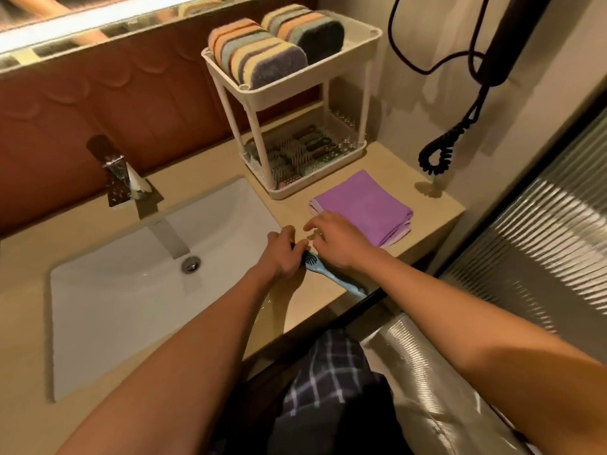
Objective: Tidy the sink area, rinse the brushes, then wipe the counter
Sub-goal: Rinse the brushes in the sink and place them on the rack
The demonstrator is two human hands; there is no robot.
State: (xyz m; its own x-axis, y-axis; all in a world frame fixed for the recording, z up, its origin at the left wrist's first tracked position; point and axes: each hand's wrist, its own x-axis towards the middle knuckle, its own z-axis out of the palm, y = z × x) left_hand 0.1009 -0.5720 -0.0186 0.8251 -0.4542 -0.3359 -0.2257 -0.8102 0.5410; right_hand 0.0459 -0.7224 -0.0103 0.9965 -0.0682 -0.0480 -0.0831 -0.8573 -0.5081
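A light blue brush [331, 273] with dark bristles lies on the beige counter [433, 195], just right of the white sink [108, 300]. My left hand [282, 254] curls round its bristle end. My right hand [338, 239] hovers over the same end with fingers spread and relaxed, just above the counter; whether it touches the brush is hidden. A folded purple cloth [364, 206] lies beside my right hand, toward the wall.
A cream two-tier rack [315, 77] stands at the back, with several striped sponges [259, 54] on top and more brushes [305, 149] in the lower tray. The chrome faucet [121, 178] is behind the sink. A black coiled cord [440, 152] hangs at the right wall.
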